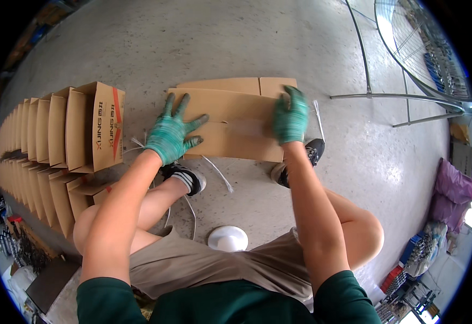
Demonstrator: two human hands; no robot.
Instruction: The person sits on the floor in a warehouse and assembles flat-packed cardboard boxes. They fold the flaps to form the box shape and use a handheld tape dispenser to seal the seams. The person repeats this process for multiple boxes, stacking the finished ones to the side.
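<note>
Carton: lies flat on the floor between the hands, just beyond the shoes.
Far layer: cardboard past the carton's far edge, at a slight angle to it; I cannot tell if it is a separate piece.
Left hand: green-gloved, grip spread on the carton's left part.
Right hand: green-gloved, at the right end, blurred; I cannot tell whether its grip pinches or only presses.
Handling: in my judgement, a firm left palm should steady the carton while the right hand works; even pressure, edges lined up and strings lying untwisted would serve best.
Count underhand: one flat carton, at least two layers showing.
String count: white ends show left, right and near; separate lengths uncertain.
Standing cartons: two rows at left, too overlapped to count.
Others: two shoes, one white round object near, one metal stand far right.
</note>
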